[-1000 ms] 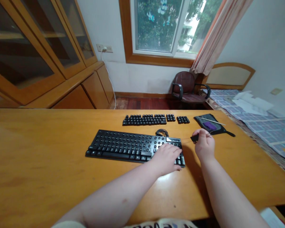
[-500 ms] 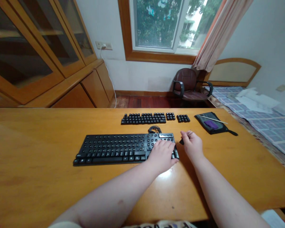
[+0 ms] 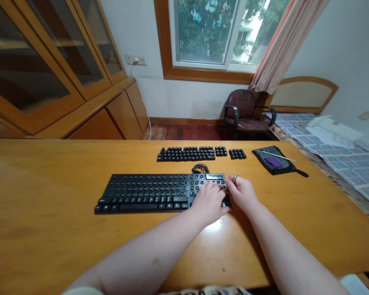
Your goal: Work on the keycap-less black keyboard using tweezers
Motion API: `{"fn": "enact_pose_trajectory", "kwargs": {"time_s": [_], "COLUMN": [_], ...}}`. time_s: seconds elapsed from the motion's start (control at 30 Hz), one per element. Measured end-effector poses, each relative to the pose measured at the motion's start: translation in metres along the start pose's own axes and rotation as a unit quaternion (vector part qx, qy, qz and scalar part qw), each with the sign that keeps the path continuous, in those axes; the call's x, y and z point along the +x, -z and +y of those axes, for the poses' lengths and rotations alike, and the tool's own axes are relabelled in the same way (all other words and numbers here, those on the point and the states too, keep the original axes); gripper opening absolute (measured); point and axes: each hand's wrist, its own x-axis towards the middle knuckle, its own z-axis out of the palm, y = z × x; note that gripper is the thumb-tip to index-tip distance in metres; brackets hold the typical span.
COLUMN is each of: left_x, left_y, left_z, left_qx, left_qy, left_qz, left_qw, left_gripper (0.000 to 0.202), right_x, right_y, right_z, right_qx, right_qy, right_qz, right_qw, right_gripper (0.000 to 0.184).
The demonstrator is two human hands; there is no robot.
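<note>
A black keyboard [image 3: 141, 191] lies on the wooden table, with many keycaps off and small key stems showing in its upper rows. My left hand [image 3: 209, 200] grips it at the right end, fingers bent over the number pad and thumb by the front right corner. At the right edge my right hand [image 3: 241, 191] is closed in a pinch beside the left fingertips. Thin wire prongs, seemingly of a keycap puller [image 3: 235, 175], stick up from that fist. What sits under its fingertips is hidden.
Removed black keycaps stand in groups behind the keyboard: a long block [image 3: 186, 154], a small cluster [image 3: 221, 151] and another [image 3: 238, 154]. A coiled cable [image 3: 200, 168] lies between. Far right is a dark pouch [image 3: 273, 160] with a purple cloth [image 3: 273, 162] and a thin stick [image 3: 278, 155].
My right hand has moved left and slightly down, from beside the keyboard onto its right edge. A small black piece seen at its fingertips is now out of sight. The left hand stays put.
</note>
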Motion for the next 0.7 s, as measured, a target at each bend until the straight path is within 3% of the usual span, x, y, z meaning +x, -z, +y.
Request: {"fn": "enact_pose_trajectory", "kwargs": {"time_s": [0.17,0.7], "left_x": [0.000,-0.001], "left_y": [0.000,-0.003], "left_z": [-0.001,-0.002], "left_qx": [-0.027,-0.062], "left_qy": [-0.002,0.001], "left_qz": [0.001,0.021], "left_qw": [1.000,0.998], "left_gripper": [0.047,0.040], "right_x": [-0.008,-0.012], "right_y": [0.004,0.006], "right_z": [-0.001,-0.003], "right_qx": [-0.036,-0.165], "right_qy": [0.113,0.246], "right_qz": [-0.034,-0.006], "right_qw": [0.992,0.955], "right_gripper": [0.040,0.038]}}
